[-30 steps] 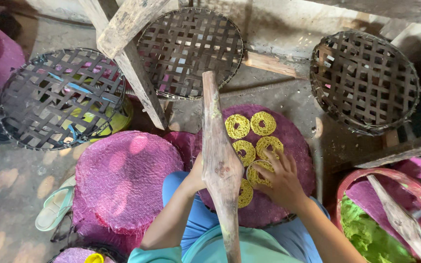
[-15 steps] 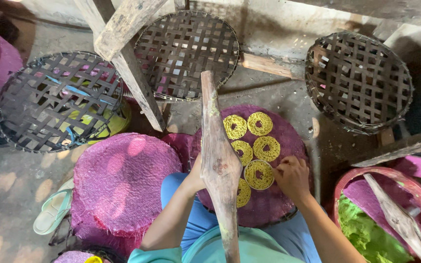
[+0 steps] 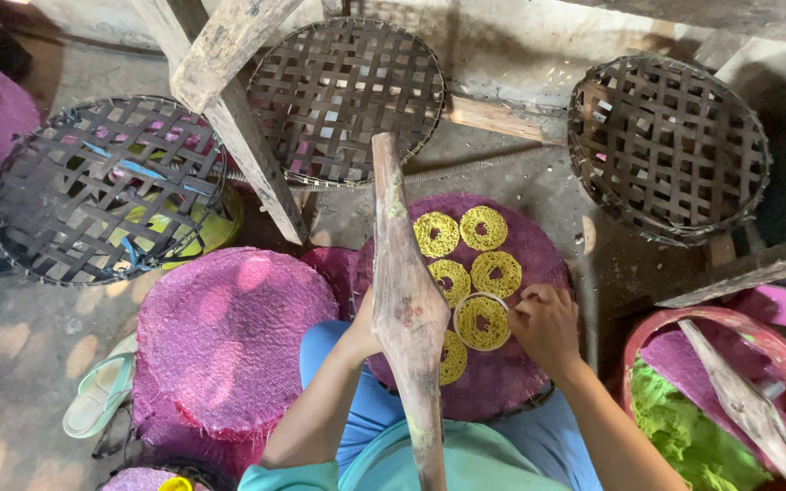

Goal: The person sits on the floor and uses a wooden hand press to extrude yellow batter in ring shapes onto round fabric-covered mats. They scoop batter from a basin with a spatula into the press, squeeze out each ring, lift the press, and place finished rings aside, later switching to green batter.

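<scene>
A round purple woven tray (image 3: 502,386) lies over my lap with several yellow coiled noodle rounds (image 3: 458,232) on it. The nearest round (image 3: 482,322) sits inside a thin white ring. My right hand (image 3: 548,329) rests at that ring's right edge, fingers curled and pinching its rim. A long worn wooden handle (image 3: 404,300) runs up the middle of the view. It hides most of my left hand (image 3: 360,333), which sits against its left side at the tray's edge; its grip is not visible.
Three dark woven bamboo trays lie at the left (image 3: 102,186), the back (image 3: 346,95) and the right (image 3: 670,145). A second purple tray (image 3: 229,336) lies at my left, a wooden post (image 3: 229,100) stands behind it, and a pink basin with green dough (image 3: 684,436) sits at my right.
My right hand has slid right and toward me off the coils, uncovering the ringed yellow round. The left hand and wooden handle have stayed in place.
</scene>
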